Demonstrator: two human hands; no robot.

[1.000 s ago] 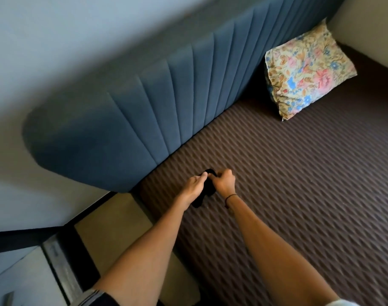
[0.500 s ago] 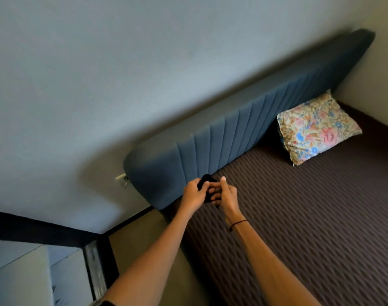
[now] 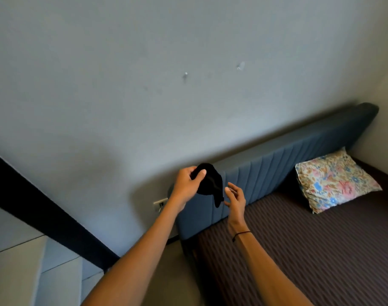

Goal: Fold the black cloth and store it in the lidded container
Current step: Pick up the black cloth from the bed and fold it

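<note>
A small black cloth (image 3: 212, 182) is bunched up in the air in front of the blue headboard, with a corner hanging down. My left hand (image 3: 186, 186) grips its upper left part, thumb on top. My right hand (image 3: 235, 196) is just right of the cloth's hanging corner, fingers apart and curled, at most brushing it. No lidded container is in view.
A bed with a brown patterned cover (image 3: 310, 250) fills the lower right. A blue padded headboard (image 3: 288, 160) runs along the grey wall. A floral pillow (image 3: 334, 180) leans at the far end. A wall socket (image 3: 160, 204) sits left of the headboard.
Both hands have lifted the cloth off the bed into the air. The view has tilted up toward the wall. My right hand has loosened from the cloth and its fingers have spread.
</note>
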